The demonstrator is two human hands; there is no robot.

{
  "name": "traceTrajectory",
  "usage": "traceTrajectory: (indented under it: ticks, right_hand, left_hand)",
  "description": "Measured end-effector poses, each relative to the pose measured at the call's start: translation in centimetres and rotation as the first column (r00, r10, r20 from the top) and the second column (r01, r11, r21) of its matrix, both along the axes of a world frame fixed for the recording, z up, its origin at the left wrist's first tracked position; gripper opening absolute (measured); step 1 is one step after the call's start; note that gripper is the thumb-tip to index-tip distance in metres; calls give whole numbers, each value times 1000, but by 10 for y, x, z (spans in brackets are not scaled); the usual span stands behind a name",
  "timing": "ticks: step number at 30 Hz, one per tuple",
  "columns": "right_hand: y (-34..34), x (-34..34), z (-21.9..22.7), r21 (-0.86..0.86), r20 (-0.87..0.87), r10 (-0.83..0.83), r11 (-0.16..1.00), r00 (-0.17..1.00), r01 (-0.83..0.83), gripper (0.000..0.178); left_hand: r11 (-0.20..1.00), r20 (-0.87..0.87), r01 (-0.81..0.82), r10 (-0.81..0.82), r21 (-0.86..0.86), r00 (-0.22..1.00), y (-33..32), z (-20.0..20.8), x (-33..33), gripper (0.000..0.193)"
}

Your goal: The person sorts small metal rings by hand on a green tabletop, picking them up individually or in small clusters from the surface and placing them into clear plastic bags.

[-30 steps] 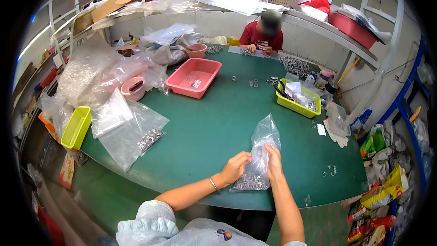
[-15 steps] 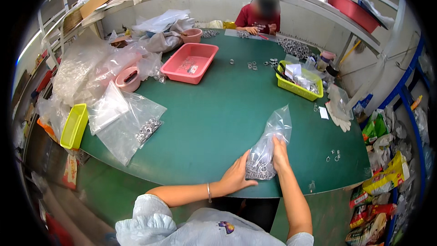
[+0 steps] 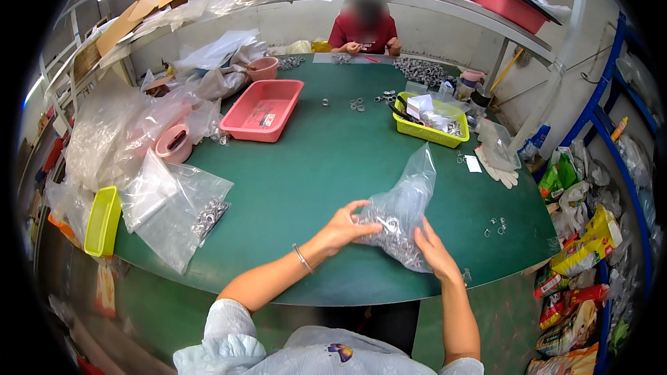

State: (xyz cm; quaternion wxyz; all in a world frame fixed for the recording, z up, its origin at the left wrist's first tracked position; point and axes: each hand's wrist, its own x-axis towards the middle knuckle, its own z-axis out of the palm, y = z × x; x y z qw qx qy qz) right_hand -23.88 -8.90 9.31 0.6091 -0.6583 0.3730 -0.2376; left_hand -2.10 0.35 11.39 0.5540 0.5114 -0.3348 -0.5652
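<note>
A clear plastic bag (image 3: 397,221) filled in its lower part with small silvery metal rings stands tilted near the table's front edge, its empty top pointing up and away. My left hand (image 3: 349,225) grips its left side, thumb across the front and fingers behind. On the right side of the bag lies my right hand (image 3: 436,248), fingers extended along the plastic. To the left, another clear bag (image 3: 182,217) lies flat with metal rings (image 3: 209,218) gathered in its corner. A few loose rings (image 3: 496,226) rest on the table to the right.
The green table (image 3: 292,180) carries a pink tray (image 3: 262,111), a yellow-green basket (image 3: 431,125) of small items, and an empty yellow-green tray (image 3: 103,222). Plastic bags (image 3: 104,125) pile up at left. A co-worker (image 3: 365,28) sits opposite, near a heap of rings (image 3: 420,69).
The bag has tilted, its bottom swinging right and its rings spreading. My left hand has moved up its side; my right hand has slid lower. The whole view has shifted slightly.
</note>
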Motion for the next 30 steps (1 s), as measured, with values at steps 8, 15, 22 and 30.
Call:
traceTrajectory:
  ticks: [8, 15, 22, 30]
  right_hand:
    - [13, -8, 14, 346, 490, -103, 934, 865, -85, 63]
    - [-29, -34, -8, 658, 483, -364, 751, 797, -56, 29]
    - [-60, -36, 8, 453, 512, -288, 891, 810, 31, 32]
    - [-86, -20, 19, 111, 412, -373, 926, 831, 360, 53]
  left_hand:
    - [999, -256, 23, -16, 25, 967, -49, 16, -11, 47]
    - [985, -9, -29, 28, -170, 1000, -70, 31, -45, 36]
    - [898, 342, -126, 287, -422, 895, -124, 37, -34, 17]
    - [875, 231, -133, 266, -466, 936, -172, 61, -42, 20]
